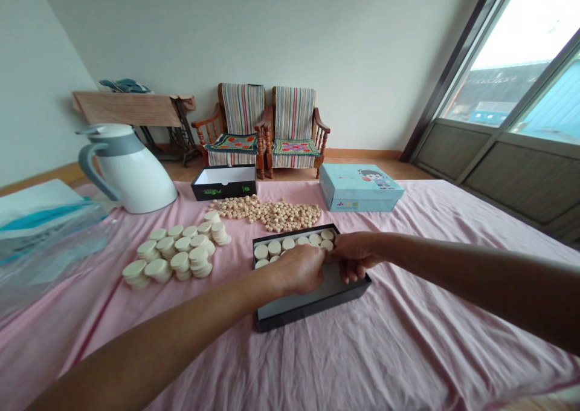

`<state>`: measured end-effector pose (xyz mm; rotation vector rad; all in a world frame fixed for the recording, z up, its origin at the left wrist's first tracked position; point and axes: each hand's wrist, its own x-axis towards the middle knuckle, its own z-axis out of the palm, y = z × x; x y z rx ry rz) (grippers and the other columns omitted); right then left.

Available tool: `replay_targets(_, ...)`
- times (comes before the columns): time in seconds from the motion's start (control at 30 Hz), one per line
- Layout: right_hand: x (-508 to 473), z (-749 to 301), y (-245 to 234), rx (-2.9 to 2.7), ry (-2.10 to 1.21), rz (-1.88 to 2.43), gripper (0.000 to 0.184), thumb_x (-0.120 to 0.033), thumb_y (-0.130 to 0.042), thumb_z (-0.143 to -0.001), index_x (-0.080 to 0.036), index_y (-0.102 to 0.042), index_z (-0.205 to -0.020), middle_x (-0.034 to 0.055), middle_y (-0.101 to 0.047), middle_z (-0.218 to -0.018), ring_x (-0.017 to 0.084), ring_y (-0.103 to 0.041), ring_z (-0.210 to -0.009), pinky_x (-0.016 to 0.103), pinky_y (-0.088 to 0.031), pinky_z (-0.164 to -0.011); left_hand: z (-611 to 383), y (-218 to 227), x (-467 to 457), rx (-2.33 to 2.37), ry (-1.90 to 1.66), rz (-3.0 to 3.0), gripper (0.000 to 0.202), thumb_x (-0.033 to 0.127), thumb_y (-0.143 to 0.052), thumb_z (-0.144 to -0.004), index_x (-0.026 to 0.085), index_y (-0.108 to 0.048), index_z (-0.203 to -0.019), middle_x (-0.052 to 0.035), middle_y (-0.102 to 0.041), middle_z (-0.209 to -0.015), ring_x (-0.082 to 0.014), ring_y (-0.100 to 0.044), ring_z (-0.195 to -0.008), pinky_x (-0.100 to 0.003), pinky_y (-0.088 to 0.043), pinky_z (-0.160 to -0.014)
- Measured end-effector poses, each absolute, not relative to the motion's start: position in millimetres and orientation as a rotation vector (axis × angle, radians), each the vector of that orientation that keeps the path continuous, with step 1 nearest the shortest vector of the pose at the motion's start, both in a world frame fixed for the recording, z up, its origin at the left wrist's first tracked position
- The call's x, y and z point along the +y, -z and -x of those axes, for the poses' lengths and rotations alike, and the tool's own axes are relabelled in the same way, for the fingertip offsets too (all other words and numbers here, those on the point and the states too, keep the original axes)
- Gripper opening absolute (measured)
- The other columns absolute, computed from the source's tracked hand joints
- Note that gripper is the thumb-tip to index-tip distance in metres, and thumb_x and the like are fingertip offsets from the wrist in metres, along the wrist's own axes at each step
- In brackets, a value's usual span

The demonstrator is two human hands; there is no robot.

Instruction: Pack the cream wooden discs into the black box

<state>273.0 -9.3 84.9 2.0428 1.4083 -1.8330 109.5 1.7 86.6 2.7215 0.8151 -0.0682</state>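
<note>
Fingers (318, 261) of our left hand (296, 270) are curling down over the white discs (290, 243) lined up in the black tray (312, 305); we cannot tell whether they are gripping one. Just beside it, our right hand (356, 255) is bending its fingers (348, 273) into the tray, their hold equally hidden. The tray is lying on the pink-clothed counter (408, 338). Behind it we are seeing a white jug (129, 169), stacked discs (176, 255), a bead heap (272, 213) and a blue box (360, 187).
</note>
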Motion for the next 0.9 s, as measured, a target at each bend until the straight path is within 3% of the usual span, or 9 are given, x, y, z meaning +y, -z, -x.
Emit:
replay_targets(0.2, -19, -258, -85, 1.407, 1.700, -2.151, 0.018, -0.008, -0.042, -0.078, -0.011, -0.055, -0.066, 0.0029, -0.058, -0.046, 0.010, -0.053, -0.035, 0.017, -0.042, -0.032, -109, -89, 2, 0.782, 0.025, -2.691, 0.033, 0.015, -0.052, -0.073, 0.018, -0.061, -0.105, -0.0116, -0.069, -0.102, -0.0262, -0.066, -0.095, -0.031, -0.052, -0.076)
replay_targets(0.4, -23, -254, -86, 1.400, 1.606, -2.223, 0.018, -0.007, -0.043, -0.075, -0.013, -0.052, -0.061, 0.0013, -0.052, -0.037, 0.009, -0.045, -0.028, 0.017, -0.036, -0.028, -107, -85, 6, 0.733, 0.001, -2.692, 0.033, 0.013, -0.052, -0.072, 0.019, -0.060, -0.103, -0.0095, -0.068, -0.107, -0.0248, -0.063, -0.100, -0.031, -0.050, -0.082)
replay_targets(0.7, -24, -256, -88, 1.408, 1.716, -2.225, 0.016, -0.013, -0.044, -0.079, -0.015, -0.052, -0.065, -0.0008, -0.052, -0.038, 0.006, -0.041, -0.027, 0.013, -0.032, -0.028, -106, -85, 9, 0.727, 0.014, -2.668, 0.037, 0.013, -0.052, -0.072, 0.022, -0.059, -0.107, -0.0083, -0.066, -0.111, -0.0245, -0.061, -0.104, -0.031, -0.049, -0.086)
replay_targets(0.9, -23, -254, -82, 1.440, 1.751, -2.237, 0.022, -0.013, -0.040, -0.081, -0.014, -0.053, -0.063, -0.0004, -0.053, -0.040, 0.006, -0.043, -0.028, 0.015, -0.036, -0.030, -107, -82, 10, 0.716, 0.004, -2.697, 0.038, 0.013, -0.051, -0.073, 0.021, -0.059, -0.109, -0.0092, -0.066, -0.112, -0.0241, -0.062, -0.103, -0.031, -0.048, -0.085)
